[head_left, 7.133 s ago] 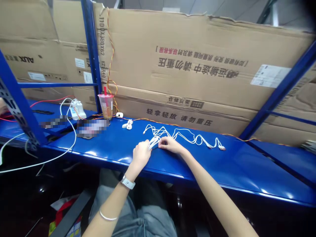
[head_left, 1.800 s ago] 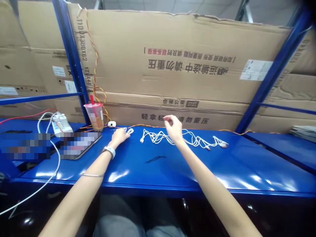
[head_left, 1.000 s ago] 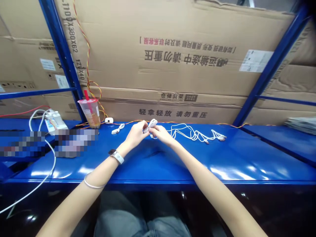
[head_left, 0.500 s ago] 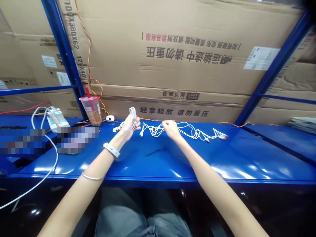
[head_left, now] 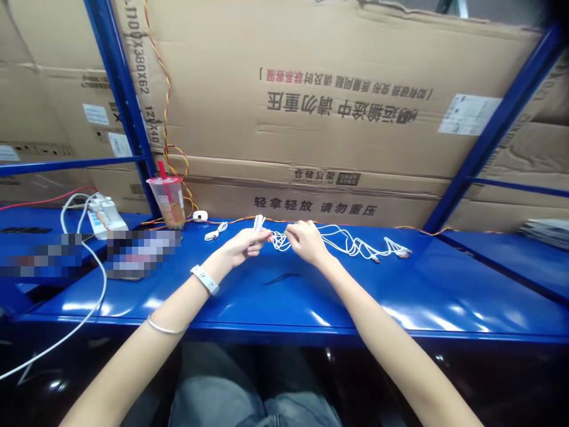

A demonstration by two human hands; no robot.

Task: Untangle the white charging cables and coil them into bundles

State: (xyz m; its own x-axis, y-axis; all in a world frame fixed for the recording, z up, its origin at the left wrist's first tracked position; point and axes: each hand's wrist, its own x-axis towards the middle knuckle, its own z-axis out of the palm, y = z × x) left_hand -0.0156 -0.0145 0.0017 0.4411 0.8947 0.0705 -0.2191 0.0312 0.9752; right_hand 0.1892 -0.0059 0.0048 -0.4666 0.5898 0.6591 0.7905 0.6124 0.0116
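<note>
My left hand (head_left: 246,244) is closed around a folded white cable (head_left: 259,222), whose loops stick up above the fingers. Just to its right is my right hand (head_left: 307,242), fingers curled together over loose white cables (head_left: 351,240); what is between its fingertips is hidden. These cables trail rightward along the back of the blue shelf, ending in several plugs (head_left: 403,253). A small coiled white cable (head_left: 216,230) lies left of my left hand. In front of both hands are thin black strips (head_left: 282,277).
The blue shelf (head_left: 400,296) backs onto large cardboard (head_left: 338,142) between blue posts. At left stand a drink cup with a red straw (head_left: 168,201), a white power strip (head_left: 106,216) with a cord, and a blurred-out flat object (head_left: 140,255). Red-yellow twisted wire (head_left: 166,101) runs down the cardboard.
My left hand has moved right with the folded cable, closer to my right hand. The right hand's fingers have turned toward the left hand. The view has shifted slightly.
</note>
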